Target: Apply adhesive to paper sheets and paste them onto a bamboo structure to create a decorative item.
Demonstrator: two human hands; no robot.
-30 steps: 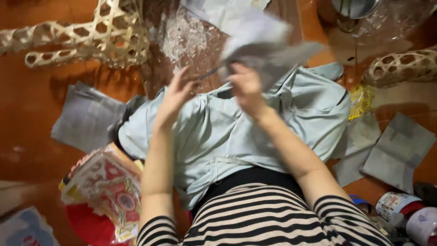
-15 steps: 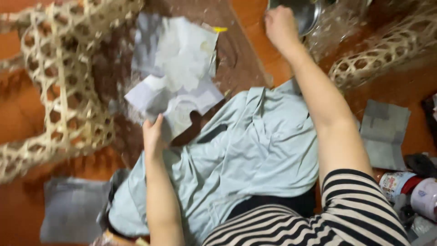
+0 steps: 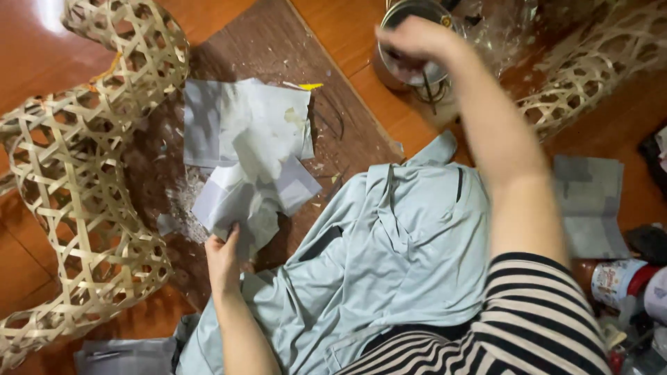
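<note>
Partly blurred right hand (image 3: pixel 410 42) hides metal pot (image 3: pixel 417 48) interior.

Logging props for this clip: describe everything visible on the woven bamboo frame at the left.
The woven bamboo frame is an open lattice of pale tan flat strips, crossed into hexagon-like holes. It curves like a hollow, bulging form, with a narrower arm running up to the top edge. It lies on the reddish wooden floor, its inner side bordering the brown mat. Neither hand touches it; the left hand is nearest.
</note>
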